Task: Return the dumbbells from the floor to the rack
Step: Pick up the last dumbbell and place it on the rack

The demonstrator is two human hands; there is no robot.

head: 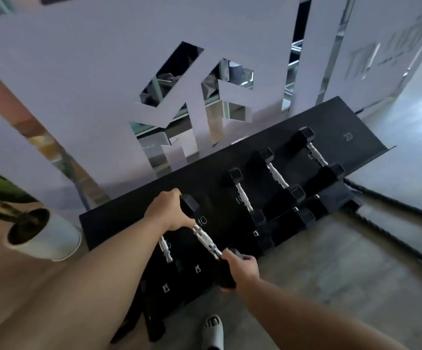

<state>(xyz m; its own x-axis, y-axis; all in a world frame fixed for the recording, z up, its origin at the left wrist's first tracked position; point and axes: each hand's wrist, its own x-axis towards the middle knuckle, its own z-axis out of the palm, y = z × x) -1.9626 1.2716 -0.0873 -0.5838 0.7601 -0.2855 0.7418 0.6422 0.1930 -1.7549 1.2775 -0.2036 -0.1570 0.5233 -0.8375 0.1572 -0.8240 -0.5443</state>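
my left hand (170, 210) and right hand (242, 267) clamp opposite heads of a chrome-handled dumbbell (206, 239) over the black rack (134, 218).

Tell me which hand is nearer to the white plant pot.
Left. The left hand grips the far head of a dumbbell on the rack, on the side of the plant pot; the right hand holds its near head, farther away.

Bare rack (119, 221) shelf far left, racked dumbbells (275, 173) crowding right
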